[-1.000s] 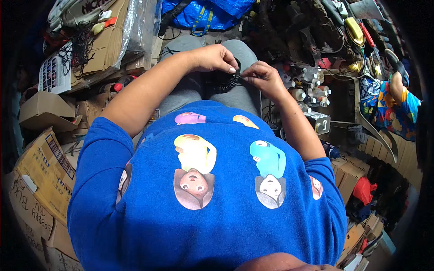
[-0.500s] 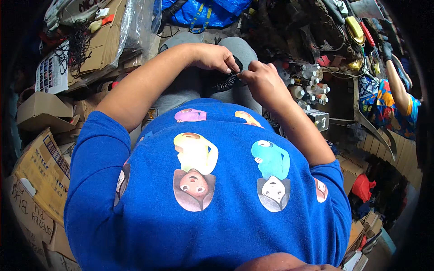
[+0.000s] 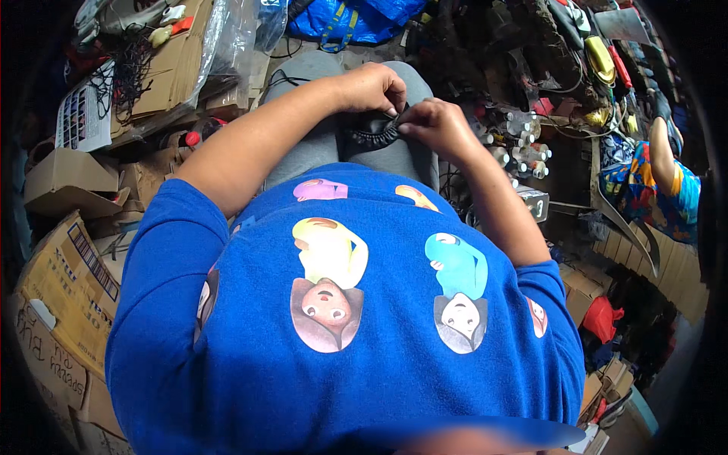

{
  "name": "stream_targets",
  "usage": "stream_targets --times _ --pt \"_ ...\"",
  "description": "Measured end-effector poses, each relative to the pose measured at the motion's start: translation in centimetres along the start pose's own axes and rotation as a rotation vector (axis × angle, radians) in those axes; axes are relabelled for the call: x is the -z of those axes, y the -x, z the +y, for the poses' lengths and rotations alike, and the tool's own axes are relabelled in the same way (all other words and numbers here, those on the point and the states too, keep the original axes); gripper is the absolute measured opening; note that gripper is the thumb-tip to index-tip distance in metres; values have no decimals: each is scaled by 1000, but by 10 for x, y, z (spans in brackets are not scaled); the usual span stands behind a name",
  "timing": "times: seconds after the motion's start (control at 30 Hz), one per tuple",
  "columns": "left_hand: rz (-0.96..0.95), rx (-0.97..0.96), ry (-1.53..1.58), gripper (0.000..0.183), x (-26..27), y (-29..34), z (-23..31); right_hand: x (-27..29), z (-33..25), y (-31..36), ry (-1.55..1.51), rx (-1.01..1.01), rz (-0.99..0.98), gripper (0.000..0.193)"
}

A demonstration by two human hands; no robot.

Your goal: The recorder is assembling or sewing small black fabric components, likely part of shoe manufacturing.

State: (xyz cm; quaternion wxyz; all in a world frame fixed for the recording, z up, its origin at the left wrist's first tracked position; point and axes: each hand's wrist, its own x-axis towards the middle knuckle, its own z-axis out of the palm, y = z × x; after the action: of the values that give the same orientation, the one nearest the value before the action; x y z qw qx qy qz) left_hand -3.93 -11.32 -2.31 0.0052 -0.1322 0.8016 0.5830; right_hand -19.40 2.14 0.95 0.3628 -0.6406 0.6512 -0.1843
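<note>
A small black piece with a shiny surface and a gathered, ruffled edge (image 3: 371, 137) rests over my lap, between my grey-clad knees. My left hand (image 3: 374, 87) pinches its far edge, thumb and fingers pressed together. From the right, my right hand (image 3: 443, 130) grips the same piece at its side, fingertips close to those of the left. Whether a thread or needle lies between the fingertips is too small to make out. The underside of the piece is hidden.
Plastic bottles (image 3: 531, 155) stand in a cluster right of my knees. Cardboard boxes (image 3: 72, 182) and flattened cardboard (image 3: 167, 83) crowd the left. A blue bag (image 3: 371, 23) lies ahead. At the far right is another person's arm (image 3: 664, 155), beside a curved blade-like strip (image 3: 633, 231).
My hands have drawn slightly apart, the left fingers lifting off the piece's top. More of its gathered edge shows now. The view has shifted a little.
</note>
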Motion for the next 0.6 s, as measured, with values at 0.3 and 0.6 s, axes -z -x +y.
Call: stream_targets --times 0.3,0.6 --pt "166 189 -346 23 2 111 16 43 48 60 -1223 -152 83 11" --pt "693 49 675 40 31 98 44 55 114 88 -275 -485 63 26"
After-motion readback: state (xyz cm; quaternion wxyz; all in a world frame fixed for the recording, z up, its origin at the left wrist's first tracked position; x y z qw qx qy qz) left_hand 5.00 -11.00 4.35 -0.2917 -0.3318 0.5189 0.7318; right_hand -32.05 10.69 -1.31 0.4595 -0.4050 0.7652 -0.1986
